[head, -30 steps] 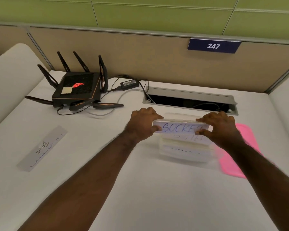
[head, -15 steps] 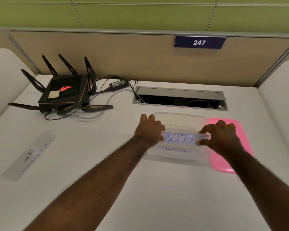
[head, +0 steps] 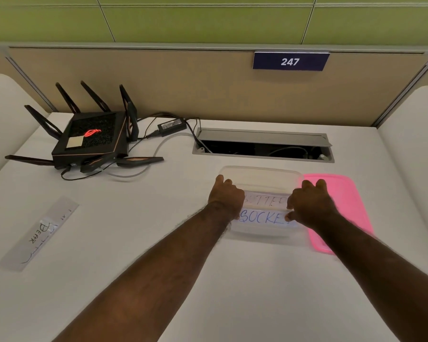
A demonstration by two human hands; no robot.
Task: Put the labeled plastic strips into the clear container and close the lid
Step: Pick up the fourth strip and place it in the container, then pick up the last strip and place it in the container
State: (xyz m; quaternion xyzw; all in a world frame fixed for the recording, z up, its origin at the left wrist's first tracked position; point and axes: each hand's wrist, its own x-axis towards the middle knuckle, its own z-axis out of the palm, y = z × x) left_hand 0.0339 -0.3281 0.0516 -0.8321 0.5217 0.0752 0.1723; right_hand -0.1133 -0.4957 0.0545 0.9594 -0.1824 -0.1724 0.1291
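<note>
Both hands now sit low inside the box (head: 261, 172); a sec ago the SOCKET strip (head: 262, 217) was held up above the rim, now it lies in the near part, w/ another strip (head: 266, 200) just behind it. So this one is about placed. Left hand (head: 226, 197) and right hand (head: 311, 203) each pinch an end of SOCKET, fingers curled, not let go yet. Pink lid (head: 344, 201) lies off, just right of box, touching it. BEAR strip (head: 38, 233) waits well apart at left on desk (head: 134, 243); far back, router (head: 92, 139).
</note>
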